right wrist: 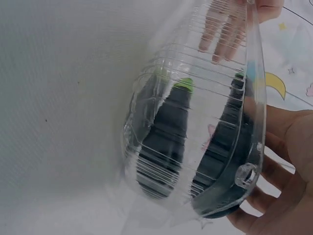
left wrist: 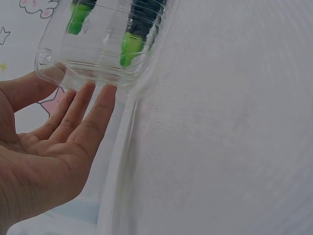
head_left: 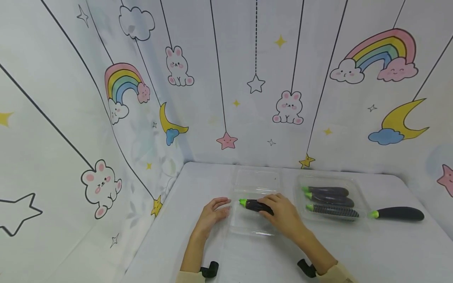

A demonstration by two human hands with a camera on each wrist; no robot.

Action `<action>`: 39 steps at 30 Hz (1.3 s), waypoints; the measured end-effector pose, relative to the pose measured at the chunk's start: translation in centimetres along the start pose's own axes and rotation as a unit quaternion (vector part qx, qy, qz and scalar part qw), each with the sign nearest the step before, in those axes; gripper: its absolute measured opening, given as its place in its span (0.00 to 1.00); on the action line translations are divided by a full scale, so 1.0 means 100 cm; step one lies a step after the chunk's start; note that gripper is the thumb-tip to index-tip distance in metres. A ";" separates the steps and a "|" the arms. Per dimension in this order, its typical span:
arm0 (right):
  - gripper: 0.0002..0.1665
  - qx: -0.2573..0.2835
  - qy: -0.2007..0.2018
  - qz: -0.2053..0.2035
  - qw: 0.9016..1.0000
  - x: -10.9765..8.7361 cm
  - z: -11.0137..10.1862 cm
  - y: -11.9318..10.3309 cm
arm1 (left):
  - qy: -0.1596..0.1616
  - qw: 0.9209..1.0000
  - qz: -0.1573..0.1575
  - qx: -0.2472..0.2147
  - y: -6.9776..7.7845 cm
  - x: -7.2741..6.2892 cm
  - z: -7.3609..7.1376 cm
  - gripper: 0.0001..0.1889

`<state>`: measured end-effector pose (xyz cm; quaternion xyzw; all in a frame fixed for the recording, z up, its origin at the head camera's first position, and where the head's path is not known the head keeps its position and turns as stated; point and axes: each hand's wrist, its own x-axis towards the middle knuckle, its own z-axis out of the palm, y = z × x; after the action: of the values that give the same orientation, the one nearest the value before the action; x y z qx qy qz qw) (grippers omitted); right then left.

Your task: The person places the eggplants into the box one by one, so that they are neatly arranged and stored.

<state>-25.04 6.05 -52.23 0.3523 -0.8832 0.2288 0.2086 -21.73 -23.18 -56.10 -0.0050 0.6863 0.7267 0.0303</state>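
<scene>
My right hand (head_left: 283, 216) grips a dark eggplant (head_left: 255, 205) with a bright green stem end, held over a clear plastic box (head_left: 247, 226) whose lid is folded back. Through the box wall in the right wrist view, a second eggplant (right wrist: 164, 142) lies lower, near the table; in the head view it cannot be made out. My left hand (head_left: 211, 216) is at the box's left side with loosely bent fingers and holds nothing. In the left wrist view its fingertips (left wrist: 108, 93) are at the box's end wall; whether they touch it, I cannot tell.
Another clear container (head_left: 361, 188) stands to the right with several eggplants, one of them ridged (head_left: 334, 211). Beside it on the white table (head_left: 385, 251) lies a single larger eggplant (head_left: 400, 213). A curtain (head_left: 240, 114) printed with rabbits and stars surrounds the table's back and sides.
</scene>
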 end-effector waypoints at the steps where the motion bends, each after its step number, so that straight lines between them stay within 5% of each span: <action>1: 0.26 0.003 0.000 0.001 1.000 0.000 0.001 0.000 | 0.000 1.000 0.000 0.000 0.000 0.000 0.000 0.27; 39: 0.27 0.000 -0.052 0.053 0.997 -0.006 0.027 0.007 | -0.018 1.000 0.003 -0.004 0.002 -0.001 0.000 0.27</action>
<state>-25.68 5.34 -54.87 0.3166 -0.9103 0.2207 0.1497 -21.64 -23.20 -55.93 0.0099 0.6831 0.7292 0.0404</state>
